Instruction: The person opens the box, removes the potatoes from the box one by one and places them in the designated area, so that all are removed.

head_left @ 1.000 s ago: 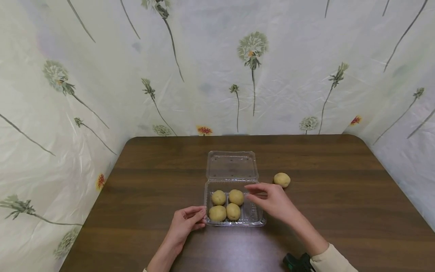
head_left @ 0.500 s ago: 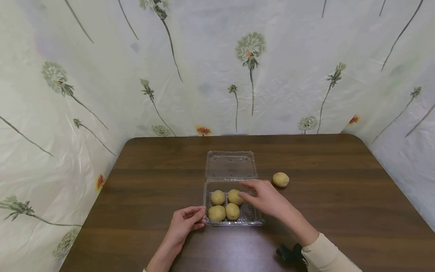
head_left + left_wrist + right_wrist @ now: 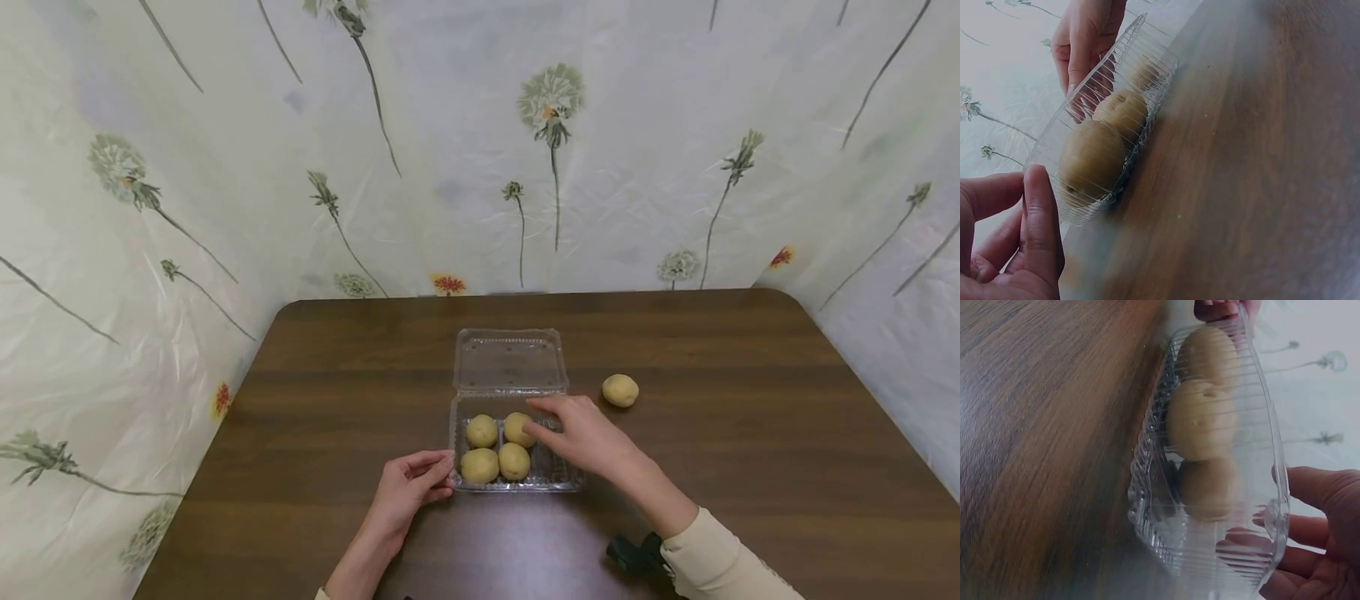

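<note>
A clear plastic clamshell container [image 3: 564, 472] lies on the table with its lid folded back. Several potatoes [image 3: 479, 466] sit in its left and middle parts. My left hand [image 3: 401, 496] pinches the container's left rim between thumb and fingers; the left wrist view shows the fingertips [image 3: 1040, 206] at that rim. Over the container's right part reaches my right hand [image 3: 588, 435], fingers spread and slightly bent. Its thumb overlaps the back right potato [image 3: 516, 427] in the head view. From the right wrist, the fingers [image 3: 1310, 487] show past the clear wall, with nothing gripped.
One loose potato [image 3: 620, 391] rests on the table to the right of the container. A dark object [image 3: 633, 554] shows beside the right sleeve [image 3: 712, 550]. Behind the brown table [image 3: 360, 350] hangs a sheet printed with dandelions [image 3: 551, 100].
My right hand has moved slightly left, from the container's right part toward the back right potato, then stayed nearly still. The left hand has kept its pinch on the rim.
</note>
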`<action>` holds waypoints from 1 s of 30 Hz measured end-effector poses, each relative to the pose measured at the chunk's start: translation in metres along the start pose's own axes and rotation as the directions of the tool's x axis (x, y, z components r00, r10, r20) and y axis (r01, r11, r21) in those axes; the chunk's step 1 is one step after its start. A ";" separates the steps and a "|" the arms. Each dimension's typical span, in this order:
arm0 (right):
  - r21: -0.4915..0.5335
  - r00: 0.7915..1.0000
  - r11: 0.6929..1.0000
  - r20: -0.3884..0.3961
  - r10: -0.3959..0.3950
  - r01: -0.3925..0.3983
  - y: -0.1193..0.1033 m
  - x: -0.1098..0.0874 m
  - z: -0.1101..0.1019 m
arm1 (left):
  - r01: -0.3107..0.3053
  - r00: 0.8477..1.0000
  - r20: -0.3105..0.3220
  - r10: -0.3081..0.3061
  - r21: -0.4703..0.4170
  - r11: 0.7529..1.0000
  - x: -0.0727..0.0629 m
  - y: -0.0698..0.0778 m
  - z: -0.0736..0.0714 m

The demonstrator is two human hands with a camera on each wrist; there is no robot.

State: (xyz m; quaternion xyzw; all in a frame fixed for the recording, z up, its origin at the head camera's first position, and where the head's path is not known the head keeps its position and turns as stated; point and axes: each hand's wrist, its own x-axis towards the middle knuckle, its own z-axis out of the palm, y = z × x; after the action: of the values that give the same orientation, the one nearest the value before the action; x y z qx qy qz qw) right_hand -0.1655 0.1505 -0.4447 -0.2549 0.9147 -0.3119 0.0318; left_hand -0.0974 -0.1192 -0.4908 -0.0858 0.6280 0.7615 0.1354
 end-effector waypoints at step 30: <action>-0.053 0.995 0.994 0.008 0.100 -0.099 -0.006 0.014 0.017 | 0.001 1.000 0.018 -0.001 -0.019 1.000 0.000 0.000 -0.001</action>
State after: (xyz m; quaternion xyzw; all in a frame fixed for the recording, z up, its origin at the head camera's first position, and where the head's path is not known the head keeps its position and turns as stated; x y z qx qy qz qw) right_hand -0.1710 0.1302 -0.4539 -0.2115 0.9340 -0.2845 0.0457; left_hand -0.0977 -0.1203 -0.4913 -0.0805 0.6195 0.7681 0.1404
